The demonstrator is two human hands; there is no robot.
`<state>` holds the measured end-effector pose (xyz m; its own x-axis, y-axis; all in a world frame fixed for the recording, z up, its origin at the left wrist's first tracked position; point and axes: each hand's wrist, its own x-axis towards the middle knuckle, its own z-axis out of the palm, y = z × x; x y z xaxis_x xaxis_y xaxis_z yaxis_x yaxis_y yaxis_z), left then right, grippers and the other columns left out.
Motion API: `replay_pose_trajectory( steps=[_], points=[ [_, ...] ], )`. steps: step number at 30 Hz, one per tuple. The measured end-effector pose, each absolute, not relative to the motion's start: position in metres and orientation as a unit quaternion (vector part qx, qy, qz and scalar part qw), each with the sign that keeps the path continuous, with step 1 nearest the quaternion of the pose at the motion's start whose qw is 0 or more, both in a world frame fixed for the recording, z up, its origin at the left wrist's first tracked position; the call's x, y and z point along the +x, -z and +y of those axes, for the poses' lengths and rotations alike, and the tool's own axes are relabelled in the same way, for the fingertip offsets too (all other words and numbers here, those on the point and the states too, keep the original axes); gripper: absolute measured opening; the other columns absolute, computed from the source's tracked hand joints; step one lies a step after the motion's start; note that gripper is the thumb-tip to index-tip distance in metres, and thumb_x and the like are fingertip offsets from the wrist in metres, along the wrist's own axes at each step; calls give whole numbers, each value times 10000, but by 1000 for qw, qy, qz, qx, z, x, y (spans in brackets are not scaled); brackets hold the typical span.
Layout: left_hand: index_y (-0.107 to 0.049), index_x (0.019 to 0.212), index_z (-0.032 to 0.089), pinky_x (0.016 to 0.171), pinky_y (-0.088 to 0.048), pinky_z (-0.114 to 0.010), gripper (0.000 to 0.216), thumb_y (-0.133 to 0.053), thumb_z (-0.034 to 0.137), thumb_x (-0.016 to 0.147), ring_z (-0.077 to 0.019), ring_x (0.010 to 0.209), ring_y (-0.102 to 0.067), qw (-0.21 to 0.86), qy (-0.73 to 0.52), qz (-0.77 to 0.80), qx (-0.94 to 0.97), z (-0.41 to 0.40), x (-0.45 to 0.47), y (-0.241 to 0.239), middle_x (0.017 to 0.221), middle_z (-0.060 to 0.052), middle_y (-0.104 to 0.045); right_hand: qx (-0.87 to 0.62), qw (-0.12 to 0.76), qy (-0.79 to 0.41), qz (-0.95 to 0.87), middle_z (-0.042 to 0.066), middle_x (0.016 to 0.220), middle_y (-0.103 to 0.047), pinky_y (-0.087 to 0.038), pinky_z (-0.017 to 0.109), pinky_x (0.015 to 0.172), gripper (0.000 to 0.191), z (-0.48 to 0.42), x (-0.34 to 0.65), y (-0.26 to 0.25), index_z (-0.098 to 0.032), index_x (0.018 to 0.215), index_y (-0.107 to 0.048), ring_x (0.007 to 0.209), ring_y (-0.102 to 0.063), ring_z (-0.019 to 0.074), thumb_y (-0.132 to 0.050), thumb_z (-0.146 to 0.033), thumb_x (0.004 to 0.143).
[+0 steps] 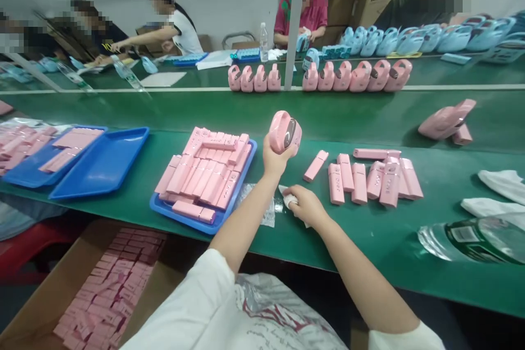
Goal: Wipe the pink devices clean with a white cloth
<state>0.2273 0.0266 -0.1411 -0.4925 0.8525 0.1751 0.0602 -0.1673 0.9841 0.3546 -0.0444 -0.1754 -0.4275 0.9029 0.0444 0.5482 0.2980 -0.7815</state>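
Observation:
My left hand is raised over the bench, closed around a pink plastic device with a loop handle and a dark oval panel. Lower down, near the bench's front edge, my right hand grips a crumpled white cloth. A clear plastic bag lies flat between my forearms. Left of it, a blue tray is heaped with pink oblong cases. To the right of my hands, several loose pink oblong cases lie on the green bench.
Pink handled devices line the ledge ahead, and another pink device leans at the right. A large water bottle lies at the right front. At left is another blue tray, above a carton of pink cases. Co-workers sit opposite.

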Motion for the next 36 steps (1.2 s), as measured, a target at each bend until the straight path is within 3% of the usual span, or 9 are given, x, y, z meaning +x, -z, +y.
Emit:
replay_pose_trajectory(
  steps=[5, 12, 18, 22, 25, 29, 36],
  points=[
    [-500, 1234, 214, 948, -465, -259, 681, -807, 214, 625, -187, 1131, -589, 244, -545, 682, 422, 106, 225, 136, 1288, -53, -573, -457, 264, -365, -767, 70, 967, -687, -479, 323, 838, 294, -31, 351, 186, -172, 915, -668, 922, -638, 211, -462, -114, 712],
    [-434, 1307, 201, 1011, -417, -305, 688, -770, 256, 708, -218, 1194, -554, 182, -498, 749, 398, 168, 188, 129, 1364, -122, -490, -422, 293, -352, -782, 63, 968, -691, -498, 322, 834, 310, -13, 348, 195, -179, 939, -665, 926, -655, 204, -459, -106, 719],
    [-481, 1310, 169, 1008, -435, -506, 489, -627, 309, 865, -272, 1209, -514, 177, -452, 776, 403, 176, 176, 118, 1365, -127, -483, -408, 298, -362, -783, 79, 998, -687, -508, 337, 840, 344, -9, 347, 199, -174, 976, -663, 937, -652, 209, -453, -77, 721],
    [-399, 1391, 190, 1095, -320, -563, 551, -581, 336, 892, -316, 1340, -368, 174, -424, 754, 471, 160, 204, 105, 1488, -133, -339, -424, 292, -372, -772, 80, 1013, -680, -492, 339, 870, 355, -8, 347, 198, -173, 993, -665, 954, -636, 210, -477, -68, 711],
    [-432, 1359, 193, 1064, -390, -453, 515, -587, 336, 890, -257, 1232, -487, 246, -357, 686, 584, 136, 236, 104, 1394, -137, -463, -433, 281, -376, -770, 80, 1015, -680, -486, 343, 878, 373, -8, 347, 195, -167, 1001, -669, 956, -630, 217, -489, -60, 692],
    [-561, 1193, 151, 841, -538, -412, 379, -571, 392, 900, -199, 968, -624, 344, -213, 634, 659, 103, 268, 119, 1129, -94, -623, -436, 271, -372, -773, 96, 1036, -677, -472, 348, 904, 387, -9, 347, 191, -143, 1007, -669, 984, -622, 230, -489, -46, 678],
    [-548, 1217, 133, 892, -526, -439, 399, -638, 297, 864, -219, 1027, -620, 290, -42, 674, 678, 129, 272, 122, 1153, -100, -618, -429, 271, -369, -779, 77, 994, -677, -482, 330, 844, 387, -9, 348, 192, -168, 1000, -675, 943, -627, 224, -482, -66, 680]
  ],
)
